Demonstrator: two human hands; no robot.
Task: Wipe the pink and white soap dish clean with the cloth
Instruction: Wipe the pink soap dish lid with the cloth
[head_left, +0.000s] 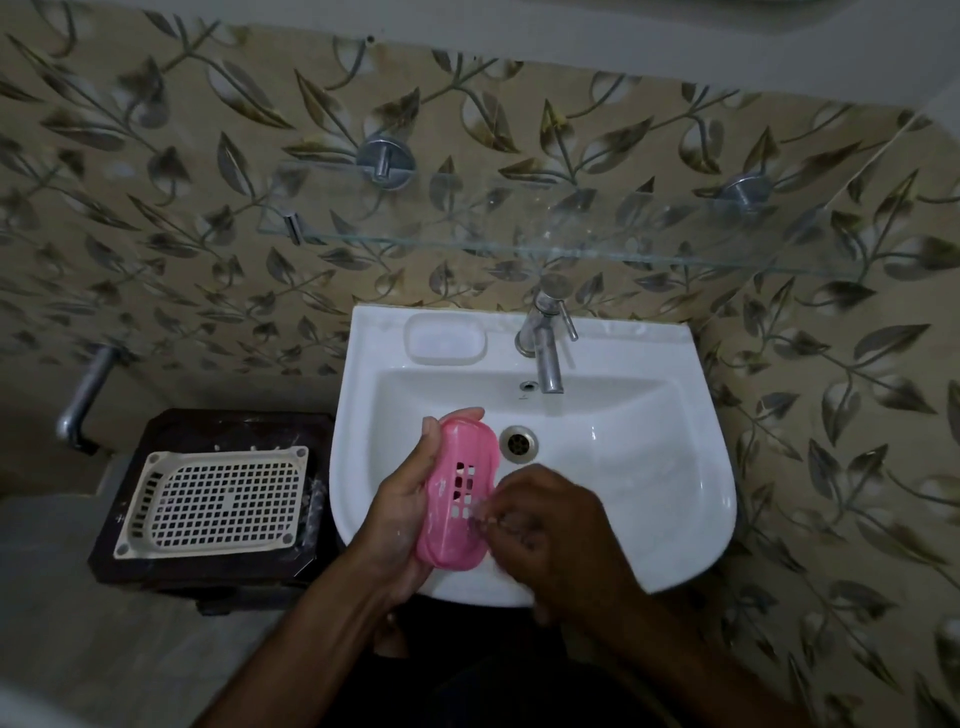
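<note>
We hold the pink soap dish over the white basin, cradled lengthwise in our left hand, fingers wrapped around its left edge. Our right hand presses fingertips against the slotted face; whether it pinches anything we cannot tell. A cream grid tray sits left.

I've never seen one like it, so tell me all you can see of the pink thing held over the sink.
The soap dish is an oval pink tray, seemingly plastic, with a grid of square drain holes in its middle and whitish smears on it. It is tilted, lengthwise away from the person, above the white sink. The left hand cradles its left edge; the right hand touches its right side with its fingertips. No cloth is clearly visible.
</note>
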